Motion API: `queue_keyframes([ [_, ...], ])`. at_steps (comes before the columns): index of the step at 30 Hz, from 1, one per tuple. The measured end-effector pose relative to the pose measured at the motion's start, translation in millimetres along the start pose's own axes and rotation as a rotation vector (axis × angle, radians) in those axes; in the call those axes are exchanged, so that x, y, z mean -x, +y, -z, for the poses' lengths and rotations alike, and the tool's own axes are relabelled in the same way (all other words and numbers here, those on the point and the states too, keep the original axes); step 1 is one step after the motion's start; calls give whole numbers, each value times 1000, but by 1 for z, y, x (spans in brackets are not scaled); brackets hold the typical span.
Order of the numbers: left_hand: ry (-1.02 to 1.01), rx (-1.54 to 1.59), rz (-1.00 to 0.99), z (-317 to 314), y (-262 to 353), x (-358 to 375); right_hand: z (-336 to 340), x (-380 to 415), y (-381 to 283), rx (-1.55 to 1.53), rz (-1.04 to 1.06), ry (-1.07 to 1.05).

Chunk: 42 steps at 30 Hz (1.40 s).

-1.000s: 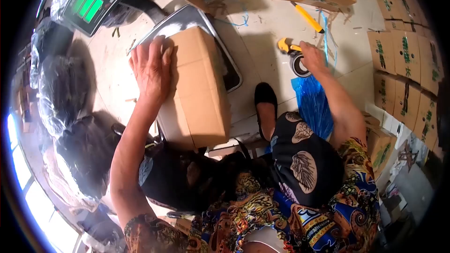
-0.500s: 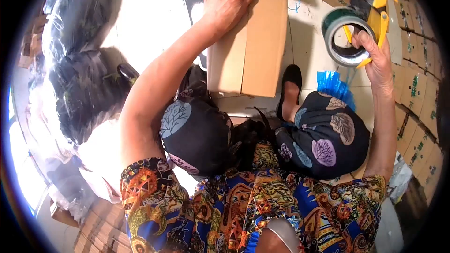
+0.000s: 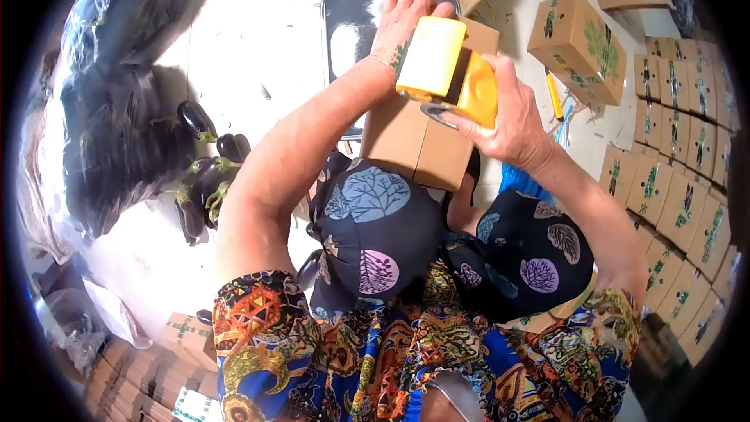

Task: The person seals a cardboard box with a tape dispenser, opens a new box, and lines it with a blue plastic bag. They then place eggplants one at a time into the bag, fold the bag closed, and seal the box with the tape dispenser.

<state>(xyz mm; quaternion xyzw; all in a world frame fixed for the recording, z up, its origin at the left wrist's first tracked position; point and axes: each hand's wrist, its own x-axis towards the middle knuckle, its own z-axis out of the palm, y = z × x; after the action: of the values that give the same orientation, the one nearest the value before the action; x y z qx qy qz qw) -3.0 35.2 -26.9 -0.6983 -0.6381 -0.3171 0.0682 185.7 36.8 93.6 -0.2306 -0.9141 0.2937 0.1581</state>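
Note:
A closed cardboard box (image 3: pixel 394 141) stands between my knees, its centre seam facing up. At the box's far left edge my left hand (image 3: pixel 402 27) holds on, fingers close together over the rim. My right hand (image 3: pixel 512 113) grips a yellow tape dispenser (image 3: pixel 478 90) over the upper part of the box. The dispenser's broad yellow face is turned up and overlaps my left wrist in this view. Part of the tape roll (image 3: pixel 449 115) shows beneath it; the box's far end is largely hidden by the dispenser.
A dark-rimmed platform (image 3: pixel 336 12) lies behind the box. Loose eggplants (image 3: pixel 207 176) and a big plastic bag (image 3: pixel 117 133) lie left. Printed cartons (image 3: pixel 680 180) are stacked right, with one carton (image 3: pixel 578 43) and a yellow-handled tool (image 3: pixel 554 96) nearer.
My right hand has brought the tape dispenser from the far right inward over the box and turned it. My left hand stays at the box's far edge. The view has shifted.

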Motion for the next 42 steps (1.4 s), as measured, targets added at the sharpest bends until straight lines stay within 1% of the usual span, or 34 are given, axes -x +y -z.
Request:
queue_keyframes([
  [2, 28, 69, 37, 2, 1, 3, -3, 2, -2, 13, 52, 0],
  [4, 68, 184, 53, 2, -1, 3, -4, 4, -1, 16, 29, 16],
  [6, 189, 372, 129, 2, -14, 11, -2, 4, -4, 6, 19, 4],
  [7, 289, 549, 306, 19, -7, 17, -2, 5, -5, 27, 26, -2],
  [8, 264, 764, 548, 42, -5, 23, -3, 6, -5, 48, 27, -5],
  [9, 172, 1050, 872, 65, -4, 27, -4, 7, -6, 67, 27, -9],
  [11, 58, 1349, 1047, 102, -1, 50, -3, 6, -8, 55, 17, -30],
  [14, -168, 1381, 1048, 135, 25, 60, 1, -3, -16, 85, 4, -73],
  [15, -146, 1421, 1039, 136, 31, 62, 2, -5, -18, 92, 14, -83],
  [17, -176, 1415, 980, 135, 30, 56, 4, -8, -19, 113, 30, -99],
  [20, -151, 1412, 962, 134, 26, 55, 2, -9, -20, 184, 9, -101],
  [23, -129, 1326, 969, 136, 27, 55, 4, -14, -19, 216, 6, -163],
  [24, -146, 1290, 1012, 138, 29, 54, 5, -16, -19, 225, 1, -182],
  [27, -47, 1217, 877, 114, 20, 70, 7, -25, -27, 260, -27, -241],
  [28, -66, 1193, 928, 106, 16, 75, 8, -26, -30, 271, -42, -262],
  [31, -44, 1206, 878, 87, 11, 82, 8, -28, -31, 308, -68, -296],
  [32, -10, 1196, 858, 82, 10, 82, 7, -27, -31, 320, -74, -305],
  [35, -50, 1199, 857, 80, 5, 81, 11, -30, -34, 344, -107, -346],
  [36, -61, 1215, 896, 81, 4, 81, 13, -29, -36, 336, -102, -354],
  [39, -54, 1099, 1088, 83, -12, 87, 23, -25, -34, 336, -83, -370],
  [41, 79, 1095, 1132, 76, -47, 113, 36, -14, -23, 374, -80, -379],
  [42, 26, 1123, 1168, 70, -64, 133, 39, -4, -16, 409, -73, -374],
])
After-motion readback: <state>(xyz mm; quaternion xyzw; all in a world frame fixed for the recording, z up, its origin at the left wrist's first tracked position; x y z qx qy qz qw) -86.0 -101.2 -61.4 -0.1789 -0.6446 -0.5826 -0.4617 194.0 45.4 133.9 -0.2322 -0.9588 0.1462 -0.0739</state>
